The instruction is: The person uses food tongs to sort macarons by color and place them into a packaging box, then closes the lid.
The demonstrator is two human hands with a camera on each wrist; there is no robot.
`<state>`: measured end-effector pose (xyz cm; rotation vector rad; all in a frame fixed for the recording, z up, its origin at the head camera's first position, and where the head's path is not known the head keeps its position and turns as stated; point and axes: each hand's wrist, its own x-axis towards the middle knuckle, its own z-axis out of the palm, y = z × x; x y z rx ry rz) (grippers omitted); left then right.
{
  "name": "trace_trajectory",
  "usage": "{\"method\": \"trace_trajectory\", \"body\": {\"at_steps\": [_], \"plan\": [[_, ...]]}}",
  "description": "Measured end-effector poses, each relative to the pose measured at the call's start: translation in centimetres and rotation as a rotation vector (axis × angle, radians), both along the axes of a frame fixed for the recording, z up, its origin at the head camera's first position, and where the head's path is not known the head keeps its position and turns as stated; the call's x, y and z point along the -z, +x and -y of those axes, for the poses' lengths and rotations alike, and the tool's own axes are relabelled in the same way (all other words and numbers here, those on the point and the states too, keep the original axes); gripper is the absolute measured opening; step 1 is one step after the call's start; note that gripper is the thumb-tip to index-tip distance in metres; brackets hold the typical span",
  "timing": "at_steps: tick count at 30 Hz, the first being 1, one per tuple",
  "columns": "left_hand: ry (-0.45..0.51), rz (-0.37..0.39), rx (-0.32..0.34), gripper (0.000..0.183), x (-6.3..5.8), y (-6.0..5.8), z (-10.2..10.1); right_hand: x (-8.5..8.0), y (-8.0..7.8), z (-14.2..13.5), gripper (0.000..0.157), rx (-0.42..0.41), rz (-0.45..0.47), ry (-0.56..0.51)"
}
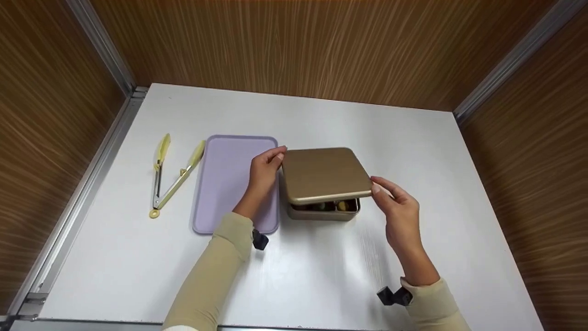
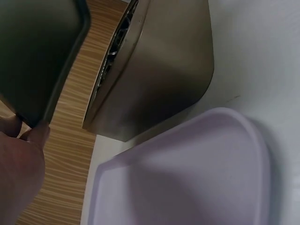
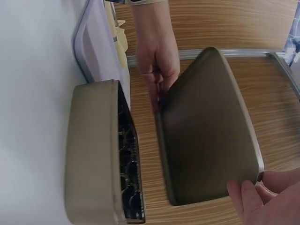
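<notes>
A bronze-coloured lid [image 1: 326, 174] hangs tilted above a matching square tin [image 1: 324, 214], apart from it. My left hand [image 1: 264, 170] pinches the lid's left side near the far corner. At the right near corner, my right hand [image 1: 400, 214] grips the edge between thumb and fingers. Through the gap the tin shows small dark, green and yellow contents, mostly hidden by the lid. In the right wrist view the lid's underside [image 3: 206, 136] faces the open tin [image 3: 93, 154], and dark dividers show inside.
A lilac tray [image 1: 225, 184] lies left of the tin, partly under my left forearm. Yellow-tipped tongs [image 1: 172, 188] lie spread apart farther left. Wood-grain panels [image 1: 294, 46] with metal rails enclose the white table [image 1: 413, 138] at the back and sides.
</notes>
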<state>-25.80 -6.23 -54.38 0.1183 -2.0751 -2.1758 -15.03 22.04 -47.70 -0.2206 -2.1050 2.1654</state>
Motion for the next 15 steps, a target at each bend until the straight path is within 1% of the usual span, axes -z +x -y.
{"method": "trace_trajectory", "body": {"at_steps": [3,6,11,15], "plan": [[-0.03,-0.028,0.0,0.025,0.2,-0.6,-0.5,1.0,0.0,-0.3,0.038,0.004,0.039,0.023],[-0.05,-0.041,-0.001,0.026,0.4,-1.2,-1.1,2.1,-0.1,-0.5,0.038,0.011,0.038,0.013],[-0.063,-0.041,-0.015,0.029,0.9,-2.0,-1.9,4.0,-0.3,-0.2,0.038,0.056,0.001,-0.06],[-0.063,-0.047,-0.023,0.029,1.3,-2.6,-2.4,5.4,-0.6,0.4,0.038,0.122,0.008,-0.125]]}}
